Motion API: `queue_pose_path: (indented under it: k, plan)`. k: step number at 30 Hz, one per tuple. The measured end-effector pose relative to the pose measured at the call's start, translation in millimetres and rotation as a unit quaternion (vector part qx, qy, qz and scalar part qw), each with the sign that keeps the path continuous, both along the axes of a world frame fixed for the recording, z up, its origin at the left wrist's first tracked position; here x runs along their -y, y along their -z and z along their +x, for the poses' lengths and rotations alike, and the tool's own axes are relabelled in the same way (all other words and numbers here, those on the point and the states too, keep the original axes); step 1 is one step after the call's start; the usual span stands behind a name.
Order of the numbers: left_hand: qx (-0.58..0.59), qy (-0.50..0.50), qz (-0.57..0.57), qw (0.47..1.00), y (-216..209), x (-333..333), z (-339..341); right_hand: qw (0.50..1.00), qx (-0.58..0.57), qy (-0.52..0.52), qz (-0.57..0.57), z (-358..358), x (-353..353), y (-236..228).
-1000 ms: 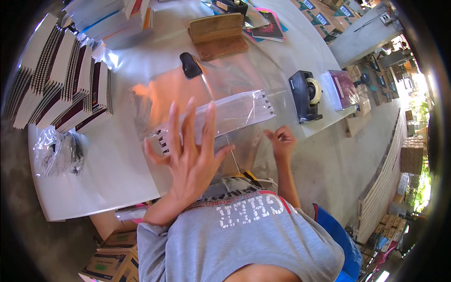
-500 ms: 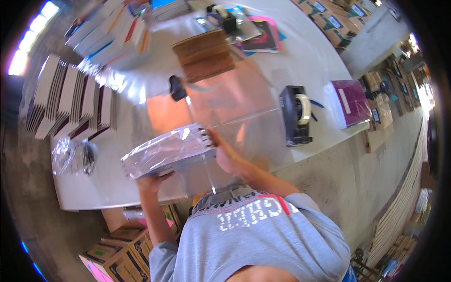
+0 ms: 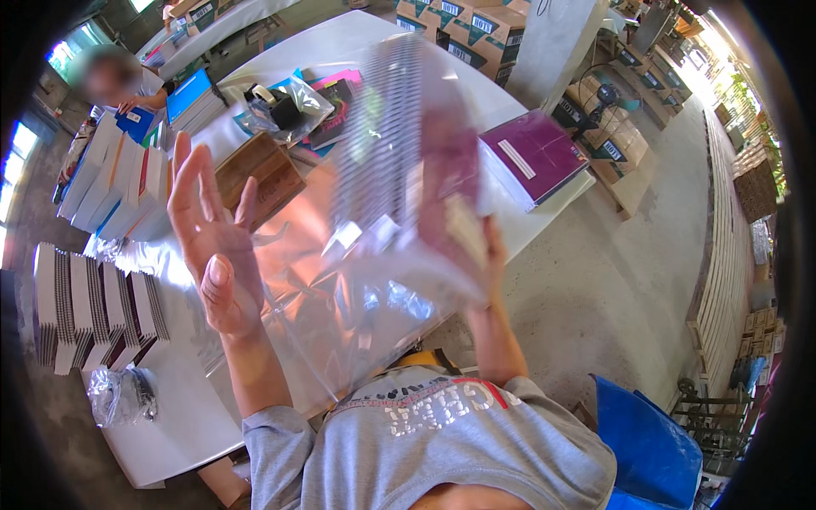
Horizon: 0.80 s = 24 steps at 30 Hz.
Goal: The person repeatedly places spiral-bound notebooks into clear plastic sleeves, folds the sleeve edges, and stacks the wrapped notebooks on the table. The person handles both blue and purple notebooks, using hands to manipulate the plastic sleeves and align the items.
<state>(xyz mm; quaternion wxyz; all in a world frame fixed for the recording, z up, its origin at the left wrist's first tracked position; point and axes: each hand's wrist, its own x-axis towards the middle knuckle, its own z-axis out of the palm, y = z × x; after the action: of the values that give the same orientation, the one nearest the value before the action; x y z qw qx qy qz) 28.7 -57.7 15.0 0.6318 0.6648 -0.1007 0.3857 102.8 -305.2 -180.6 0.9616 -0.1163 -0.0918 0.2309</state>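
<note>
A bundle of spiral-bound notebooks (image 3: 425, 161) with maroon covers, wrapped in clear plastic, is raised over the table and smeared by motion. My right hand (image 3: 493, 259) grips its lower right side; the bundle hides part of the fingers. To the left, my left hand (image 3: 217, 246) is lifted and holds nothing, its fingers spread. Beneath the hands lies clear plastic film (image 3: 297, 285) over an orange-toned surface. Just beyond my left hand sits a brown wooden block (image 3: 270, 177).
Rows of spiral notebooks (image 3: 89, 310) and crumpled plastic (image 3: 123, 398) lie at left. A maroon notebook stack (image 3: 531, 157) is at the right edge. A tape dispenser (image 3: 276, 106) stands farther back. Across the table, a person (image 3: 140, 93) touches a blue book. Cartons (image 3: 463, 34) stand beyond.
The notebook bundle has gone from both hands low over the table to my right hand alone, up and to the right. My left hand has let go and risen. The view has turned.
</note>
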Motion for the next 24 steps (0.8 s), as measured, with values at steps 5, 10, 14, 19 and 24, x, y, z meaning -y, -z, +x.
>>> queue_pose_path:
  k: [5,10,14,19,24]
  plan:
    - [-0.182,-0.055,0.106,0.976,37.6,-40.3,-35.4,0.949,0.051,0.272,-0.147,77.4,97.4,-45.3]
    - [-0.351,-0.186,0.205,0.895,63.0,-94.7,-93.1,0.801,0.075,0.471,-0.361,166.9,186.3,0.7]
    - [-0.449,-0.296,0.26,0.802,87.6,-129.1,-128.8,0.767,0.032,0.448,-0.459,195.4,189.4,19.8]
    - [-0.469,-0.328,0.331,0.75,125.4,-133.7,-183.3,0.763,-0.014,0.425,-0.487,215.7,188.3,31.7]
    - [-0.452,-0.332,0.287,0.777,152.2,-140.6,-223.6,0.728,-0.066,0.364,-0.577,255.1,249.4,48.1]
